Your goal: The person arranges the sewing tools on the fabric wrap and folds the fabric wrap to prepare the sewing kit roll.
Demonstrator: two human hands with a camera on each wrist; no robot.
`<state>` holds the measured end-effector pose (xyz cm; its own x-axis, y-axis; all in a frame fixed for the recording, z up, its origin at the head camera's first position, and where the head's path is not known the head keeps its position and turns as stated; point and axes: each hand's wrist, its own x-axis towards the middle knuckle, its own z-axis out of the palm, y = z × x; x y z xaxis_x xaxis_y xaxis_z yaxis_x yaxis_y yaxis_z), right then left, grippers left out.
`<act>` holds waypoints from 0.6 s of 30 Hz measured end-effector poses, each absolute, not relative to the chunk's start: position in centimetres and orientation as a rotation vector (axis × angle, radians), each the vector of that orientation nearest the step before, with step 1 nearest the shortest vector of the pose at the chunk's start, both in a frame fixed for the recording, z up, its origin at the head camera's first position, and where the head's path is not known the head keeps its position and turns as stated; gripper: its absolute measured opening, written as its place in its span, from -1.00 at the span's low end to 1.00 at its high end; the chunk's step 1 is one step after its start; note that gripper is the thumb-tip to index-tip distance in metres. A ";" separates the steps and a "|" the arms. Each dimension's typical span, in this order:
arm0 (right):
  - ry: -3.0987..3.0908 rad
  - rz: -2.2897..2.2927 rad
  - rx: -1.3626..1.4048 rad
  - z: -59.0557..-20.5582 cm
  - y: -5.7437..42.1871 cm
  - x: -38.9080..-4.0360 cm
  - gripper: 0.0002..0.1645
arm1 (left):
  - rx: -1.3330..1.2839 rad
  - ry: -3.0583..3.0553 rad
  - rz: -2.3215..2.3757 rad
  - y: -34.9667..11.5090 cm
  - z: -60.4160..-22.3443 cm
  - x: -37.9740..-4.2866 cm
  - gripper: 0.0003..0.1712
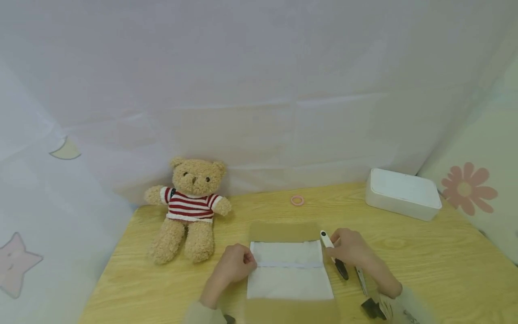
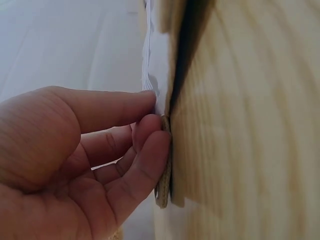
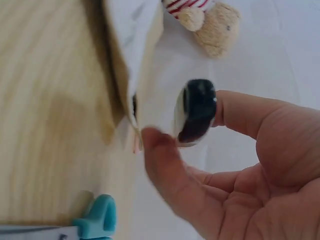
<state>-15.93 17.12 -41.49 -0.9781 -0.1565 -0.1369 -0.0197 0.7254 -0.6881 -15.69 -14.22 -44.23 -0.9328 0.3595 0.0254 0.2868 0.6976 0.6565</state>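
A white cloth [image 1: 289, 283] with a pale strip [image 1: 289, 265] across it lies on a brown cardboard sheet [image 1: 285, 231]. At the cloth's left edge my left hand [image 1: 236, 263] pinches the white strip's end, thumb on top and fingers [image 2: 150, 155] against the board's edge. My right hand [image 1: 350, 246] grips a slim white tool with a black end [image 1: 341, 269] beside the cloth's right edge. Seen in the right wrist view, that tool's black end [image 3: 200, 110] sits between thumb and fingers, off the table; its exact kind I cannot tell.
Scissors with teal handles [image 3: 97, 217] lie near my right hand, and a black item [image 1: 373, 308] is by the right forearm. A teddy bear [image 1: 190, 207] in a striped sweater sits back left. A pink ring [image 1: 297, 200] and a white box [image 1: 402, 193] are farther back.
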 end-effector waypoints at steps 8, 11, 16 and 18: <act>2.471 -1.426 -0.304 -40.8 16.9 -16.8 -0.57 | 0.516 2.722 1.094 -14.5 -43.9 -15.7 -0.90; 2.325 -1.563 -0.365 -40.9 16.0 -17.3 -0.54 | 0.506 2.714 1.096 -14.7 -43.8 -15.7 -0.91; 2.168 -1.681 -0.409 -41.5 14.1 -18.5 -0.56 | 0.495 2.761 1.070 -14.7 -43.6 -15.6 -0.88; 2.123 -1.704 -0.428 -41.8 13.4 -18.8 -0.57 | 0.487 2.775 1.067 -14.7 -43.6 -15.6 -0.87</act>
<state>-18.79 13.37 -41.84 -0.8798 -0.4636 -0.1050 0.0021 0.2170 -0.9762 -15.60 -14.65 -43.65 -0.9396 0.3423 -0.0043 0.2512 0.6981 0.6705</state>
